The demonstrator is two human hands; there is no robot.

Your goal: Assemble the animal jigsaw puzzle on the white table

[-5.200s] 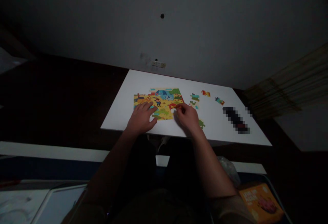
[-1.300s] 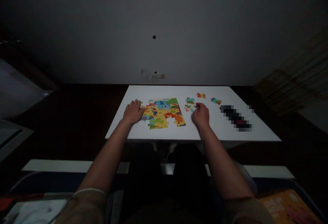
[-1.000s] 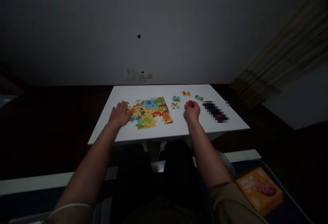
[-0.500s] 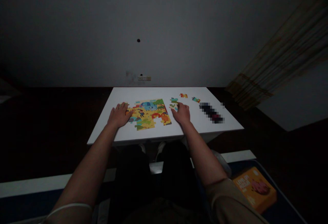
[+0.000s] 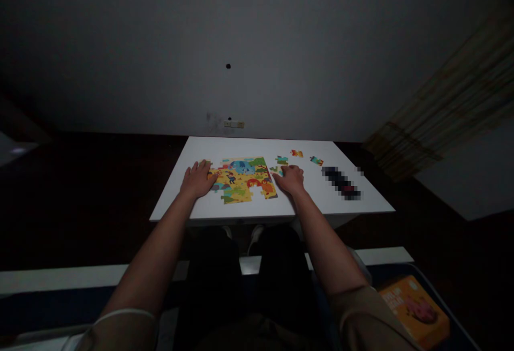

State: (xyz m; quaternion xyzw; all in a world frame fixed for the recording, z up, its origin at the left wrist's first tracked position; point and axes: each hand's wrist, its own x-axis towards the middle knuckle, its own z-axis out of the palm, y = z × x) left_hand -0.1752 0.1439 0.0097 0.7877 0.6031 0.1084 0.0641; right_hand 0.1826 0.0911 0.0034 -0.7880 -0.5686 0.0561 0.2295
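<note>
A colourful jigsaw puzzle (image 5: 243, 180) of animals on yellow ground lies on a white table (image 5: 321, 203), with gaps along its right side. My left hand (image 5: 197, 179) rests flat at the puzzle's left edge, fingers apart. My right hand (image 5: 291, 179) lies just past its right edge, and its fingertips cover a small loose piece (image 5: 276, 169). Beyond that hand are a teal-green piece (image 5: 282, 160), a red-orange piece (image 5: 296, 153) and a teal piece (image 5: 316, 161). Whether my right hand grips anything is too small to tell.
A long dark object, blurred out (image 5: 341, 183), lies on the table's right side. The table's far side meets a grey wall with a socket strip (image 5: 234, 124). An orange box (image 5: 415, 311) sits low at right, below the table.
My right hand has moved left from the loose pieces to the puzzle's right edge. My left hand stays at the left edge. The view has shifted slightly.
</note>
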